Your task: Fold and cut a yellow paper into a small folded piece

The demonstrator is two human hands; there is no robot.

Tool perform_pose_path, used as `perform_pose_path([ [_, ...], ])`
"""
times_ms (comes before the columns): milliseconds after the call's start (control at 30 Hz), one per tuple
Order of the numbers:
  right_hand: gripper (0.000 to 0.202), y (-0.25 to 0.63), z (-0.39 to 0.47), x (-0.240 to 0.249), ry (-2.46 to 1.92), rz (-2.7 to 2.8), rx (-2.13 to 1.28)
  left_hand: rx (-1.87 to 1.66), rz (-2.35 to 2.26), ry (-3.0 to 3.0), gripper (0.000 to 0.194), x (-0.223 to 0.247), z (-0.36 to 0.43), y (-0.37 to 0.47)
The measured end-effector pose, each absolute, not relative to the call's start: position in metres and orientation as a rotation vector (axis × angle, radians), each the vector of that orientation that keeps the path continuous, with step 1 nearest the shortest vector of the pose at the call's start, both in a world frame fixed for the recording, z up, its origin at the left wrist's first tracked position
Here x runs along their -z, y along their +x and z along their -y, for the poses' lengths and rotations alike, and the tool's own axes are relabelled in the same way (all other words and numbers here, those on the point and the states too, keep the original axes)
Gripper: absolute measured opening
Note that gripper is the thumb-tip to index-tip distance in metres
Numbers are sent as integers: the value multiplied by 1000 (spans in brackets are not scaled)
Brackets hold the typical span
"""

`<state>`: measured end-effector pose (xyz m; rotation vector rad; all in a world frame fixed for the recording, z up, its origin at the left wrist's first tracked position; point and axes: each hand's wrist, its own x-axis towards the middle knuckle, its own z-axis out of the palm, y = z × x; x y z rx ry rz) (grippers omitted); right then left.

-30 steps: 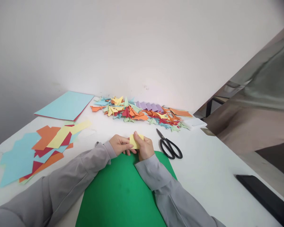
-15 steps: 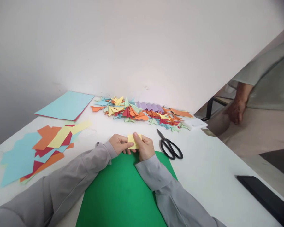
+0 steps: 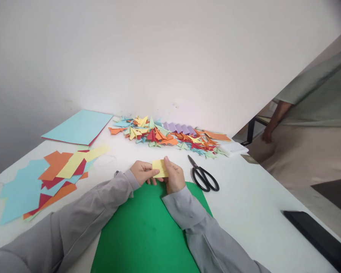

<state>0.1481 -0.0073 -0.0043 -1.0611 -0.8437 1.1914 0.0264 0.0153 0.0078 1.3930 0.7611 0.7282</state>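
A small piece of yellow paper is pinched between my two hands, above the far edge of a green sheet. My left hand grips its left side, thumb lying across the front. On the right side, my right hand holds it with the thumb upright along the edge; the fingers behind the paper are partly hidden. Black-handled scissors lie on the table just right of my right hand. Behind my hands is a long heap of small folded paper planes in many colours.
Loose coloured paper pieces spread over the left of the white table. A light-blue sheet lies at the back left by the wall. A black flat object rests near the right edge. Another person stands beyond that edge.
My right thumb has shifted from the front of the yellow paper towards its right edge. The other person's arm and body have moved; their hand is farther left.
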Motion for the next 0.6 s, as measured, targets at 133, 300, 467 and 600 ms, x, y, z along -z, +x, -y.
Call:
perform_pose_path([
  [133,32,148,10,4,-1037,913,-1190,-733,-769,1423,36,-9,-15,27],
  [300,32,148,9,4,-1055,842,-1244,-712,-777,1519,34,-8,-13,27],
  [467,33,149,7,6,-1063,796,-1277,-704,-758,1584,33,-5,-14,24],
  [600,34,148,7,6,-1082,776,-1270,-702,-757,1575,32,-5,-15,25],
])
